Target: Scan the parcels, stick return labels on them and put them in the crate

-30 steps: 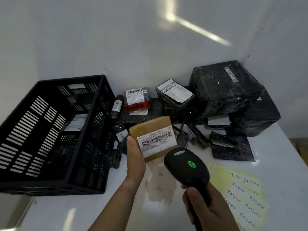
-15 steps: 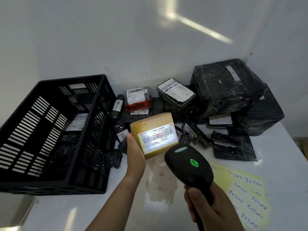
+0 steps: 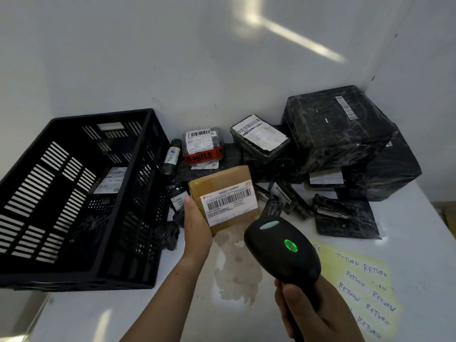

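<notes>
Above the surface [image 3: 407, 218], the left hand [image 3: 196, 225] grips a brown parcel [image 3: 223, 196] — label tilted toward the scanner [image 3: 281, 250], held in the right hand's [image 3: 313, 314] fist — for reading.

crate [image 3: 74, 193]: black, slotted walls | parcel [image 3: 219, 180]: tan, white label [image 3: 228, 203] with black barcode stripes | scanner [image 3: 281, 257]: black, green light | label sheet [image 3: 357, 282]: yellow, dark handwritten "RETURN" repeated | small parcel [image 3: 197, 144]: orange-red tape [image 3: 201, 157], black lettering | large parcel [image 3: 333, 129]: black wrap | table [image 3: 407, 230]: white, brownish stain [image 3: 237, 265]
</notes>
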